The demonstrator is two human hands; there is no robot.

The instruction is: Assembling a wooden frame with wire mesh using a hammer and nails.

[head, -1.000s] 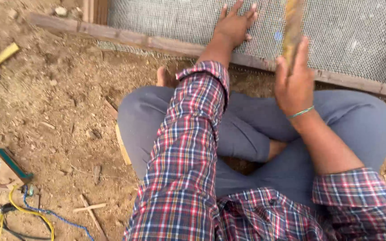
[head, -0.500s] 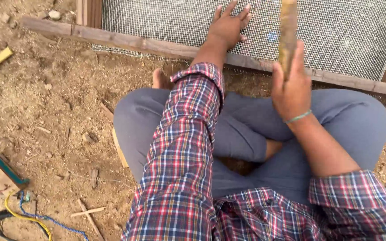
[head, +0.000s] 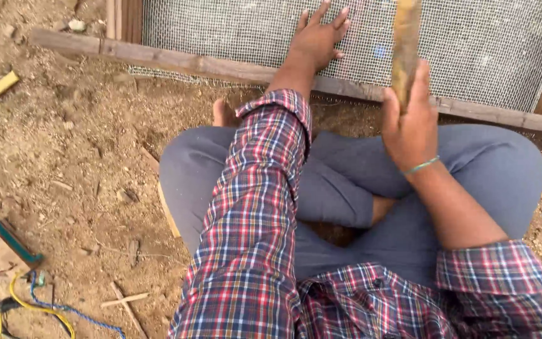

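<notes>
Left hand (head: 319, 39) spread flat on wire mesh (head: 472, 44), top centre. Right hand (head: 411, 122) fist-wrapped around upright wooden stick (head: 405, 47), above the wood frame (head: 183, 61).

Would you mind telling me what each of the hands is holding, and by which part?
The right hand grips a wooden stick at its lower end, upright. The left hand holds nothing; it lies flat on the wire mesh.

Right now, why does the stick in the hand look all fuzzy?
In the head view, the wooden handle in the right hand is smeared with motion blur, while the left hand flat on the wire mesh looks sharp; daylight is soft, shadows faint.
</notes>
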